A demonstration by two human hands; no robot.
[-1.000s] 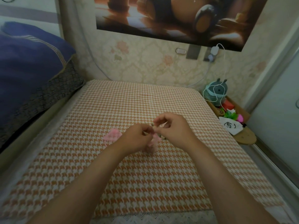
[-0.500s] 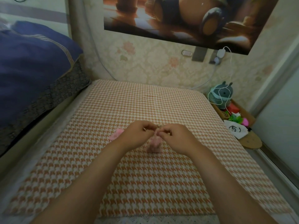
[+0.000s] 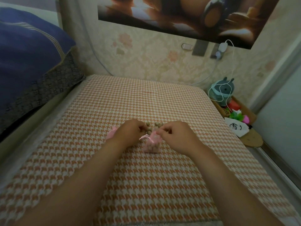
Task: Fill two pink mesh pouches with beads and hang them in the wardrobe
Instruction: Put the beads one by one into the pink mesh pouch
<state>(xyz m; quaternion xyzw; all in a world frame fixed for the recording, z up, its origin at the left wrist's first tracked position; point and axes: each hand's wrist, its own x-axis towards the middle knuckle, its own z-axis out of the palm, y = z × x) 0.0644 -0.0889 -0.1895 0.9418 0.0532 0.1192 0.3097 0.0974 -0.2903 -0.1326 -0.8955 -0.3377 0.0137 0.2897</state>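
Pretty dim overall, soft greenish-grey indoor light, no hard shadows anywhere. Brightest bit is the poster (image 3: pixel 187 15) at 12 o'clock, kinda washed out with glare. Wide-angle bend is obvious: the wall (image 3: pixel 146 62) and bed cover (image 3: pixel 146 185) curve out toward 3 and 9 o'clock. Forearms at 6 o'clock are smeary and soft. The beads (image 3: pixel 152 127) are grainy, hard to count. The blue pillow (image 3: pixel 27 51) at 10 o'clock goes murky.

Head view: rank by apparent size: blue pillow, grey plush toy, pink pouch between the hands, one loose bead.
1. blue pillow, partly cut off by the frame
2. grey plush toy
3. pink pouch, close to the toy in apparent size and nearer the camera, so that pair is unsure
4. loose bead
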